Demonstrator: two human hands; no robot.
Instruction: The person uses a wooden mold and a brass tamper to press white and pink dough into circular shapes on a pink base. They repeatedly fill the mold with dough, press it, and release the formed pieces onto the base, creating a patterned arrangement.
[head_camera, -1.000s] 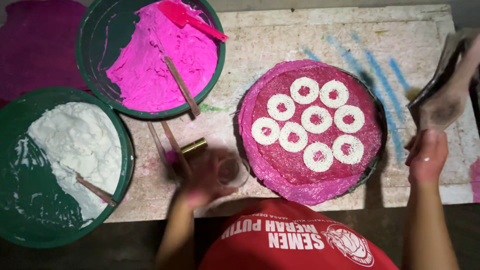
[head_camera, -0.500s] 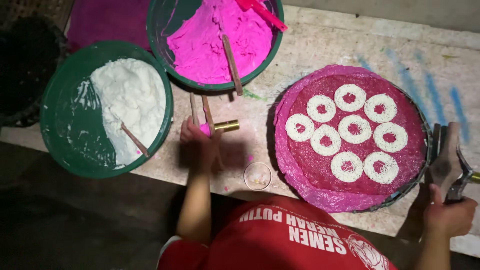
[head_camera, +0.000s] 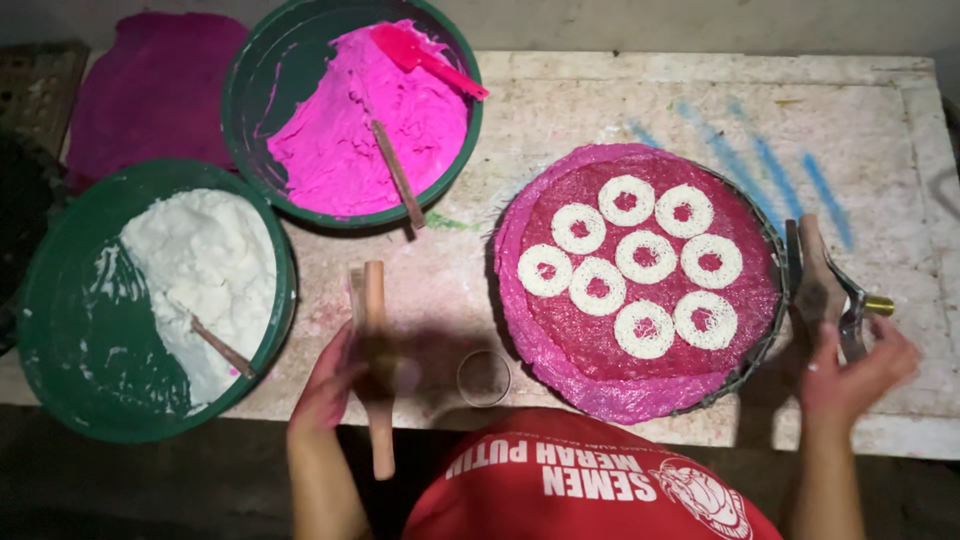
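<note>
Wooden press handle (head_camera: 377, 360): lies near-left of centre on the table, long axis running near to far, near end hanging past the table edge. Left hand (head_camera: 328, 385) is on its left side, fingers curled against it; blurred, so I cannot tell whether the grip is closed or just resting.

Just right of the handle: small clear ring (head_camera: 484, 377), flat on the table (head_camera: 600, 100), apart from the hand.

Right hand (head_camera: 850, 375) at the near-right, fingers spread and loosely open, touching the lower end of a metal press tool (head_camera: 835, 285) with a brass tip pointing right. Not clamped on it.

Tool sits just beside the right rim of the round tray (head_camera: 640, 385), which is lined with pink mesh. Eight white noodle rings (head_camera: 647, 256) lie on the mesh, spaced apart.

Far-left of centre: green basin (head_camera: 250, 90) with pink dough (head_camera: 350, 130), a red spatula (head_camera: 425, 57) and a wooden stick (head_camera: 398, 172) stuck in it. Left: second green basin (head_camera: 70, 340) with white dough (head_camera: 205, 270) and another stick (head_camera: 222, 347). Far-left corner: purple cloth (head_camera: 150, 90).

Near edge: the person's red shirt (head_camera: 590, 490).
</note>
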